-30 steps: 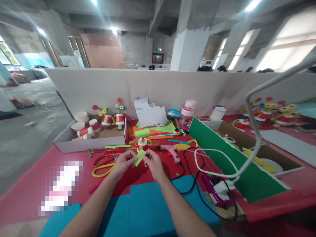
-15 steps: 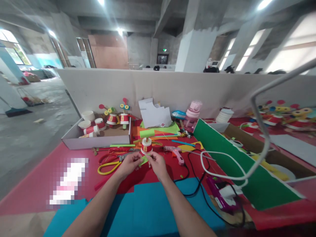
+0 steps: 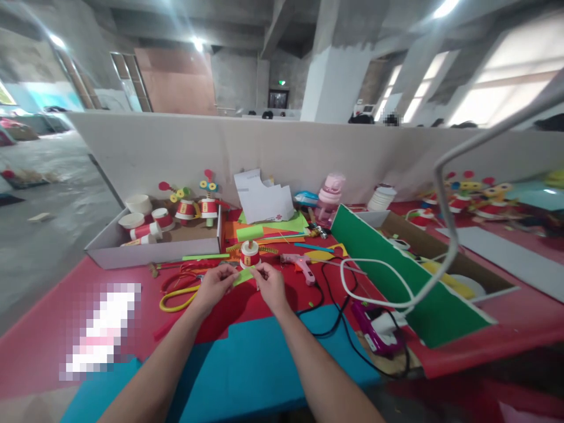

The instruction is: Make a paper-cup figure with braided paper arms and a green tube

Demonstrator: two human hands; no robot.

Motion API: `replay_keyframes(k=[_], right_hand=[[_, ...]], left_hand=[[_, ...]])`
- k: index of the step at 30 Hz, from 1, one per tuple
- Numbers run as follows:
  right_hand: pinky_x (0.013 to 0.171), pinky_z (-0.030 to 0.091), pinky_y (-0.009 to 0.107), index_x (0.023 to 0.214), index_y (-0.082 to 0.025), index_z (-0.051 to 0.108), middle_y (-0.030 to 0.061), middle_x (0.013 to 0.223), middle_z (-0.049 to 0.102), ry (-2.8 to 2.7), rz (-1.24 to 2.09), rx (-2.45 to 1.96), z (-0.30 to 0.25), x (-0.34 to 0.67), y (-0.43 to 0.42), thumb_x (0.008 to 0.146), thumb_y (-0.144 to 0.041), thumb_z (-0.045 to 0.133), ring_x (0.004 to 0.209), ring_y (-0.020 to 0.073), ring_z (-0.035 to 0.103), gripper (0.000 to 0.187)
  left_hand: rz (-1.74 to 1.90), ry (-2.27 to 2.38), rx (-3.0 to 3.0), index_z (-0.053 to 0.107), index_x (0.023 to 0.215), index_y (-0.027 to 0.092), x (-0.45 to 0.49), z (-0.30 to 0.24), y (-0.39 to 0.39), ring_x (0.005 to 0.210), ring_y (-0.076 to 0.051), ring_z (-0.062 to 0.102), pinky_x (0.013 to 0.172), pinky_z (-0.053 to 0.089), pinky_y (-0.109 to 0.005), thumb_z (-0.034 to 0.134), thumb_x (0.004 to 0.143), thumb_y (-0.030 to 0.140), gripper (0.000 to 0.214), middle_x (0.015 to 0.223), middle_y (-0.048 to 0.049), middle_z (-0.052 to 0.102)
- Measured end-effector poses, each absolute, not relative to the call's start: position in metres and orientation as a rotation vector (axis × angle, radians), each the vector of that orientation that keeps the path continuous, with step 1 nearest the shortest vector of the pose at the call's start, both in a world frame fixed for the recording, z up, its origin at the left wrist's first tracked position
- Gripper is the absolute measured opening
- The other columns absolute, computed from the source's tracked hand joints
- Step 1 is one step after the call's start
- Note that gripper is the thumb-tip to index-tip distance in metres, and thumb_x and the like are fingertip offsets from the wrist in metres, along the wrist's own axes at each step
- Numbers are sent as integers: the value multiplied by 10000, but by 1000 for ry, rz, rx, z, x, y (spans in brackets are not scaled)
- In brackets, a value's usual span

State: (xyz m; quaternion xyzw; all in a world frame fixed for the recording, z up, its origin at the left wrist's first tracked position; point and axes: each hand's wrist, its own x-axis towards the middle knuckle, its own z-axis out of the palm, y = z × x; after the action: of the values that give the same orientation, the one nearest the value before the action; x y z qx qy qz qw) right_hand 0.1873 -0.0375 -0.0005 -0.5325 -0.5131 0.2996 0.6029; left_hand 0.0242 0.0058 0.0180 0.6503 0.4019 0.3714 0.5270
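Note:
Between my two hands a small light-green piece of paper (image 3: pixel 244 275) is stretched out above the red tabletop. My left hand (image 3: pixel 219 282) pinches its left end, and my right hand (image 3: pixel 269 284) pinches its right end. Just behind the paper stands an upside-down red and white paper cup (image 3: pixel 249 255) with a green roll (image 3: pixel 249 234) above it and coiled strips out to its sides. Yellow-handled scissors (image 3: pixel 178 299) lie left of my left hand. To the right of my right hand rests a pink glue gun (image 3: pixel 300 267).
A white box (image 3: pixel 154 256) with paper cups and finished cup figures stands at the left. A green-sided box (image 3: pixel 396 282) is at the right, near a purple power strip (image 3: pixel 382 335) and loose cables. Blue sheets (image 3: pixel 259 358) lie in front; a partition (image 3: pixel 176 147) rises behind.
The view has turned slightly right, so things sit further left. My hands have drawn a little apart, and more of the green paper shows between them.

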Motion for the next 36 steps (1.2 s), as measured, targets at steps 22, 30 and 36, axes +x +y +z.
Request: replay_keyframes(k=[22, 30, 36], right_hand=[[563, 391, 243, 696, -195, 590, 1, 611, 596, -1226, 681, -1286, -10, 188, -31, 825, -459, 562, 600, 158, 550, 295], [554, 401, 250, 711, -202, 601, 10, 624, 624, -1279, 687, -1291, -13, 184, -30, 833, -474, 563, 596, 171, 586, 300], [579, 439, 264, 717, -204, 605, 20, 654, 648, -1253, 746, -1271, -13, 184, -30, 819, -487, 576, 624, 187, 619, 302]], left_hand=[[755, 1884, 2276, 694, 875, 197, -60, 61, 43, 729, -214, 633, 624, 392, -257, 501, 837, 342, 244, 765, -61, 706], [-109, 1668, 2727, 713, 790, 123, -31, 53, 52, 886, -308, 670, 755, 480, -356, 508, 817, 152, 209, 865, -200, 704], [-160, 1711, 2722, 720, 822, 98, -11, 52, 52, 884, -323, 676, 761, 500, -405, 490, 807, 89, 230, 866, -228, 700]])
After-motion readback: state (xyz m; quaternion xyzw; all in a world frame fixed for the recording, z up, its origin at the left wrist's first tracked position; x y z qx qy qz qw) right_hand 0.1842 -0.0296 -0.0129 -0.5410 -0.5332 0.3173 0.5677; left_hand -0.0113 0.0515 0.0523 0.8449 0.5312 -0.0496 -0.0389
